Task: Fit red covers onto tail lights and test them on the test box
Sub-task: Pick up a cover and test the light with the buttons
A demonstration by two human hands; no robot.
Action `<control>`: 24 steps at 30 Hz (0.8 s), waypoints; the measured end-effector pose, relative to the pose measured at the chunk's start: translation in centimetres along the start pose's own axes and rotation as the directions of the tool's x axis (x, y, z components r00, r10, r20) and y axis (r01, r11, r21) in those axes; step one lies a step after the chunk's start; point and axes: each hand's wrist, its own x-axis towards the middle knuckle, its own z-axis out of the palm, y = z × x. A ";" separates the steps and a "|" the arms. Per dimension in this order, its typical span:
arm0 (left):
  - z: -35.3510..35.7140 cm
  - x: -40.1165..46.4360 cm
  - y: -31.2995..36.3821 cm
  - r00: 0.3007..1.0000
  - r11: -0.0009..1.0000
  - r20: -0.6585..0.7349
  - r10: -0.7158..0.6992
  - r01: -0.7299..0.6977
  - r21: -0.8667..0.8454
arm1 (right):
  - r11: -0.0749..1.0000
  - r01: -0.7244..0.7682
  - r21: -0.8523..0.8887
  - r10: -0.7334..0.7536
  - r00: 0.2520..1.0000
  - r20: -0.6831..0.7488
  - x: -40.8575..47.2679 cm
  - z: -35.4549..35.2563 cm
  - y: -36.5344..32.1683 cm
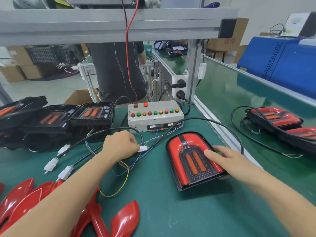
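Observation:
A tail light [191, 159] with a red cover fitted lies on the green mat in front of the white test box [154, 117]. My right hand [222, 157] holds the light by its right side, thumb on its face. My left hand [121, 145] pinches a white connector [143, 148] joined to thin coloured wires that run to the test box. The light's black cable [212, 123] arcs behind it. Loose red covers [95, 212] lie at the front left. Several uncovered black tail lights [51, 118] are stacked at the left.
Two covered tail lights [277, 120] with cables rest on the bench to the right. Spare white connectors [51, 165] lie on the mat at the left. A person in a dark shirt [116, 71] stands beyond the bench. An aluminium frame [109, 24] crosses overhead.

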 end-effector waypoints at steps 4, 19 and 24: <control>-0.9 0.2 1.1 0.999 0.995 -0.027 0.023 -0.021 0.096 | 0.953 -0.032 0.300 -0.029 0.980 0.196 0.5 0.2 0.6; -0.1 3.4 2.4 0.979 0.997 -0.199 0.049 -0.036 0.068 | 0.869 -0.013 0.495 -0.069 0.987 0.147 0.6 1.8 1.6; 0.6 3.6 1.2 0.974 1.000 -0.228 0.004 -0.005 -0.005 | 0.871 0.042 0.490 -0.062 0.998 0.024 0.6 2.6 1.6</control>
